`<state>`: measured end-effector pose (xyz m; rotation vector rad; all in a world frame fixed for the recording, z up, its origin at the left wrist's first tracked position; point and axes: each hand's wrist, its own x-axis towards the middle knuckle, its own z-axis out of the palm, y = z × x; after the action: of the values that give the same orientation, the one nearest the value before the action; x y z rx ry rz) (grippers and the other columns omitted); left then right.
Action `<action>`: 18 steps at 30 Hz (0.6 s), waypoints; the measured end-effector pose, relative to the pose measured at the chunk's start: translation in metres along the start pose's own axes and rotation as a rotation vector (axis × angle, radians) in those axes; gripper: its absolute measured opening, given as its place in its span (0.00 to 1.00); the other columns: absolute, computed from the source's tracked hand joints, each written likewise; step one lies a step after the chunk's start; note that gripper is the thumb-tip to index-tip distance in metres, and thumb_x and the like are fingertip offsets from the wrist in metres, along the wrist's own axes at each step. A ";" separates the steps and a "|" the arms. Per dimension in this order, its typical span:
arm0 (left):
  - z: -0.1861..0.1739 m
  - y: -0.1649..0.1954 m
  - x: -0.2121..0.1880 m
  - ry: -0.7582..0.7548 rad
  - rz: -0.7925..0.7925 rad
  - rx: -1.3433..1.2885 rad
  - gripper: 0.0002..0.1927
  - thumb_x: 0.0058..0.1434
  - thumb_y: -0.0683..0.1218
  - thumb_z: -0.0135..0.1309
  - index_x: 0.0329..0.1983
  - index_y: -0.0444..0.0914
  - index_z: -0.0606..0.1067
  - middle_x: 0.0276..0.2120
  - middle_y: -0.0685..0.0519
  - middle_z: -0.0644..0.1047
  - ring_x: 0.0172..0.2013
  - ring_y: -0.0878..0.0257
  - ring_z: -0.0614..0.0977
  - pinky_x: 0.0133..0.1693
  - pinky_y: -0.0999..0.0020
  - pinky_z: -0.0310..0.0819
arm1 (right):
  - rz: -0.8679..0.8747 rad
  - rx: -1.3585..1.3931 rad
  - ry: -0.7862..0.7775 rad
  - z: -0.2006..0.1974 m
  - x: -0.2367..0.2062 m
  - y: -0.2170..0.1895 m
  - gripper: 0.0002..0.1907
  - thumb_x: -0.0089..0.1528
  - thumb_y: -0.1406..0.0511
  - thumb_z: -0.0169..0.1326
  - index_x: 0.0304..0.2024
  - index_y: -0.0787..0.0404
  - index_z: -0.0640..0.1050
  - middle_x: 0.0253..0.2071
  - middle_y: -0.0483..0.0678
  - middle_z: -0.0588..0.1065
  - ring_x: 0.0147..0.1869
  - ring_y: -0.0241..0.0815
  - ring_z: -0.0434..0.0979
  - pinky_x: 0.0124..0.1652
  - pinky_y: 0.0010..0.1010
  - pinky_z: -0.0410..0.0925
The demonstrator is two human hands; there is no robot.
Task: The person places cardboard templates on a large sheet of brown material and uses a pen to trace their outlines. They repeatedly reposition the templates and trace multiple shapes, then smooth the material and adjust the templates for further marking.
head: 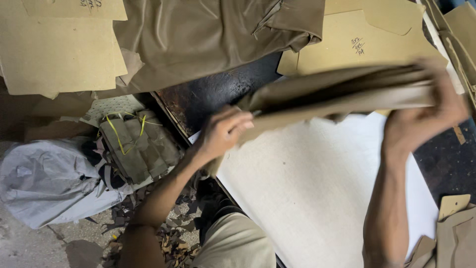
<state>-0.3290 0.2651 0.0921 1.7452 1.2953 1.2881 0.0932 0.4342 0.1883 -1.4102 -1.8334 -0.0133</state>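
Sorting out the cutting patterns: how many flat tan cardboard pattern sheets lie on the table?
3 clearly: one cardboard sheet at top left, one smaller sheet above it at the top edge, one at upper right with handwriting. More may lie at the right edge or under the olive fabric.

Cardboard patterns (59, 49), tied fabric bundle (139, 144)

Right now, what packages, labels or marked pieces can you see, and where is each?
Grey plastic bag: floor, left; crumpled, bulging.
Tied bundle: beside the bag; olive pieces, yellow string.
Tan card pattern: table, top right; dark handwritten marks.
Tan card: top left; marks at the upper edge.
No screens or signs.
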 end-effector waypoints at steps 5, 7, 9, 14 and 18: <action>-0.047 -0.107 0.010 0.393 -0.064 0.413 0.18 0.60 0.37 0.58 0.54 0.29 0.75 0.54 0.39 0.77 0.56 0.43 0.77 0.57 0.51 0.70 | 0.412 -0.212 -0.323 -0.021 0.079 0.076 0.14 0.63 0.78 0.48 0.50 0.69 0.76 0.42 0.62 0.74 0.45 0.52 0.74 0.47 0.38 0.68; -0.058 -0.139 0.004 0.365 0.003 0.644 0.27 0.51 0.40 0.61 0.56 0.26 0.75 0.58 0.34 0.75 0.59 0.38 0.73 0.58 0.47 0.63 | 0.251 -0.129 -0.301 0.005 0.106 0.079 0.14 0.64 0.78 0.49 0.52 0.67 0.76 0.44 0.63 0.74 0.48 0.53 0.75 0.50 0.39 0.68; -0.058 -0.164 -0.001 0.391 -0.031 0.611 0.17 0.59 0.37 0.59 0.53 0.31 0.76 0.58 0.41 0.77 0.61 0.44 0.76 0.61 0.50 0.64 | 0.016 -0.082 -0.236 0.062 0.120 0.071 0.15 0.65 0.77 0.51 0.53 0.66 0.77 0.46 0.63 0.75 0.51 0.53 0.77 0.52 0.40 0.69; -0.054 -0.215 -0.003 0.454 -0.141 0.581 0.12 0.66 0.32 0.54 0.50 0.36 0.77 0.52 0.48 0.82 0.57 0.51 0.82 0.62 0.56 0.69 | -0.321 -0.054 -0.548 0.149 0.065 0.017 0.33 0.53 0.77 0.62 0.63 0.68 0.75 0.59 0.69 0.74 0.63 0.65 0.72 0.58 0.44 0.66; -0.096 -0.241 0.026 0.525 -0.263 0.686 0.21 0.56 0.28 0.52 0.51 0.37 0.78 0.40 0.47 0.83 0.44 0.49 0.85 0.60 0.45 0.65 | 0.017 -0.041 -0.626 0.139 -0.005 -0.048 0.32 0.54 0.79 0.57 0.63 0.61 0.75 0.68 0.61 0.67 0.70 0.61 0.67 0.62 0.41 0.65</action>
<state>-0.5014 0.3642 -0.0769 1.6019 2.4035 1.2758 -0.0263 0.4754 0.1128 -1.5720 -2.3272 0.4482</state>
